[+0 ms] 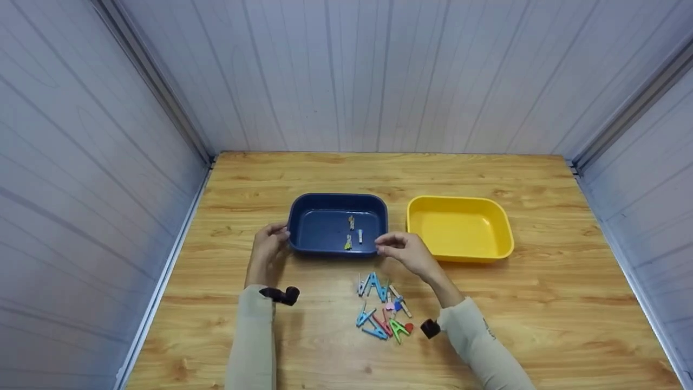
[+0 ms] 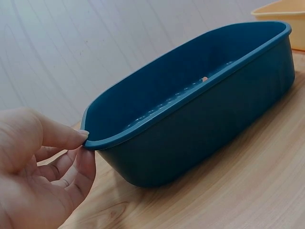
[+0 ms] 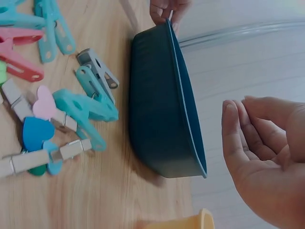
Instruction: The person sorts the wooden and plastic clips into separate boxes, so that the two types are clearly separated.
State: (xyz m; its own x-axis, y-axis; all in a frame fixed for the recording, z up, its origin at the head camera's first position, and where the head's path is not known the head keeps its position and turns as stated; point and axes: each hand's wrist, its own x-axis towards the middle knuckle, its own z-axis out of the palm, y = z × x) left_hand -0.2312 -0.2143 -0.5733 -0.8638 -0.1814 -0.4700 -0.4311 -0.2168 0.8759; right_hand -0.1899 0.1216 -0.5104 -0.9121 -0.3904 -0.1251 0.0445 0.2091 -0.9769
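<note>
A dark blue plastic basin (image 1: 338,251) stands on the table with three small clothespins (image 1: 351,222) inside. At its left front corner my left hand (image 1: 265,248) pinches the rim between thumb and fingers, plainly seen in the left wrist view. My right hand (image 1: 410,253) hovers by the right front corner of the basin. In the right wrist view its fingers (image 3: 232,126) are loosely bent with nothing between them and stand apart from the rim. Below the basin lies a loose pile of clothespins (image 1: 373,281), some plastic, some wooden with coloured hearts.
A yellow basin (image 1: 459,257) stands right of the blue one, a narrow gap between them, close behind my right hand. White panel walls (image 1: 357,76) enclose the wood-grain table (image 1: 563,303) at the back and both sides.
</note>
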